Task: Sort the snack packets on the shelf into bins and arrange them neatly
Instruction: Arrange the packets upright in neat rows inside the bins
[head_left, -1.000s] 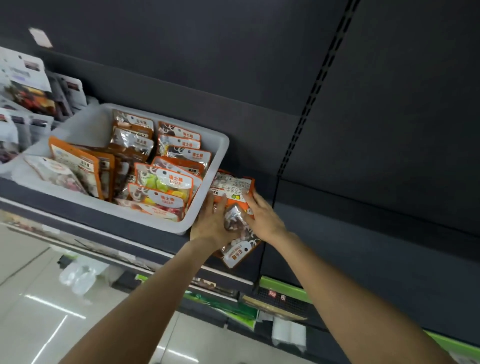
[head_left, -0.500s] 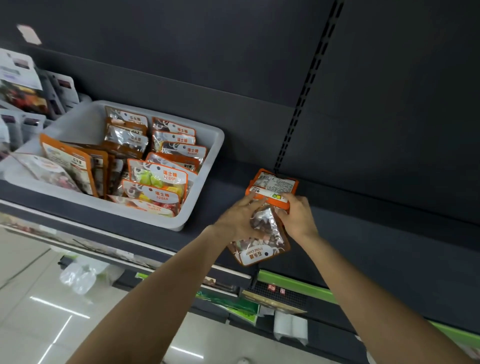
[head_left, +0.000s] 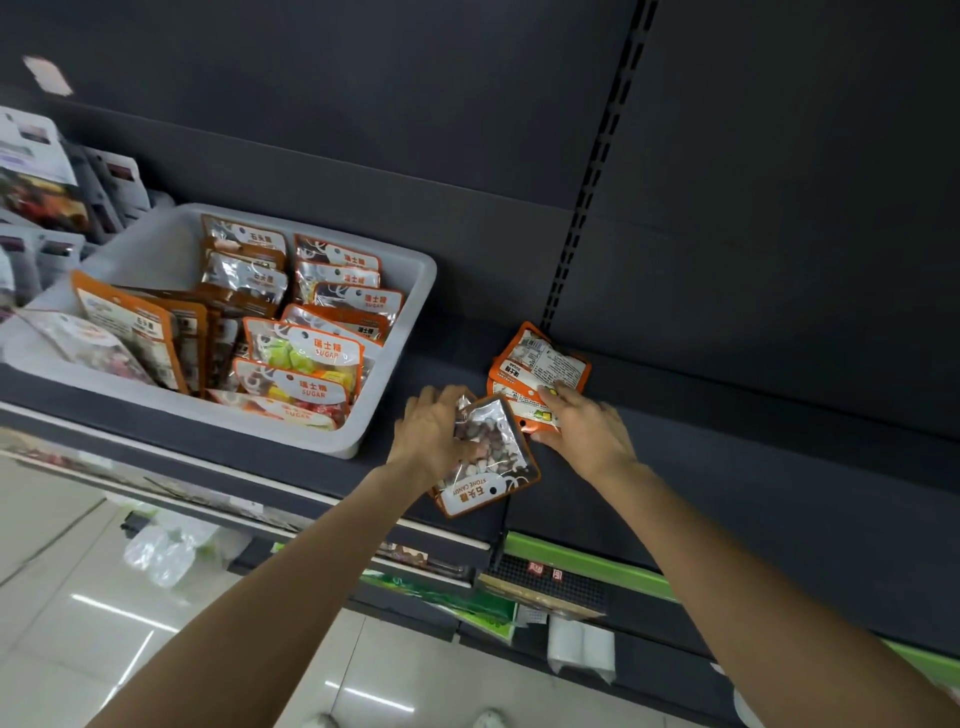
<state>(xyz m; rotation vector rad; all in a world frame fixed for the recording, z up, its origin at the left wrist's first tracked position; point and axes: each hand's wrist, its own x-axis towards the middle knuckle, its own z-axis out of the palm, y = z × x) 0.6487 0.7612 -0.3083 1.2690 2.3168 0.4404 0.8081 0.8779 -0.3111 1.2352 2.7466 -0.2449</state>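
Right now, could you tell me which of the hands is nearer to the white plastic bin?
Left. The left hand is just beside the white plastic bin; the right hand lies farther right.

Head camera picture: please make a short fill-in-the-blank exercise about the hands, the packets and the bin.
1. The left hand grips a packet labelled STONE ____.
2. The right hand rests on packets lying to the ____ of the bin.
3. The bin is ____ in colour.
4. The packets in the front row of the bin bear the English word ____.

Missing words: CANDY; right; white; SUGAR
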